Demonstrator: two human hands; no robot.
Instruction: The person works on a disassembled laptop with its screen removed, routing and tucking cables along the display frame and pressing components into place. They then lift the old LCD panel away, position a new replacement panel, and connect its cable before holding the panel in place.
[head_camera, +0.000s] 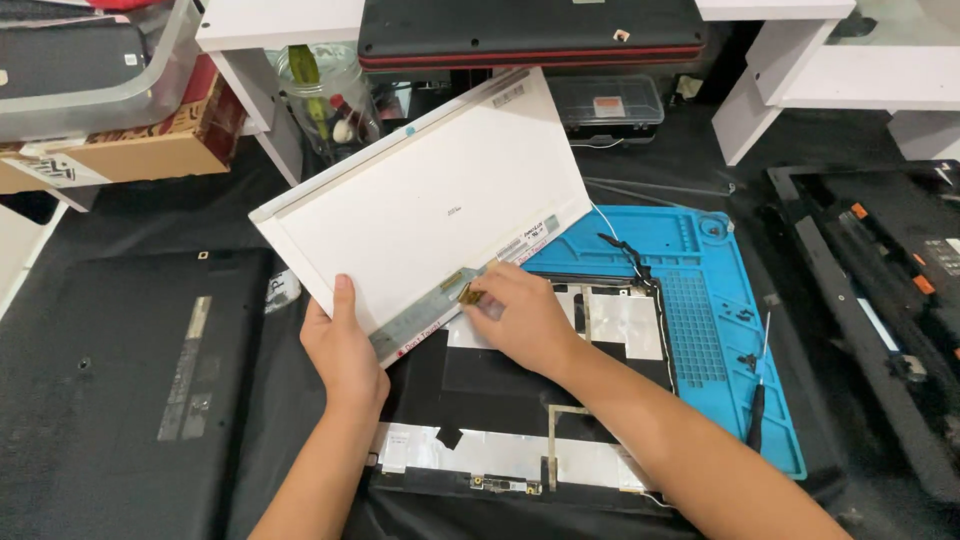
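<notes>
Hands on white screen panel, tilted up over black lid shell on blue mat | left hand closed on panel's near edge, thumb on its back | right hand pinching small gold connector at panel's near strip | screwdriver right, black laptop left.

A white rectangular screen panel tilts up centre; a brown cardboard box sits top left

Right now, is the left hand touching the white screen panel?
Touching. The head view shows the left hand gripping the lower edge of the tilted white screen panel, its thumb pressed flat on the panel's face.
</notes>
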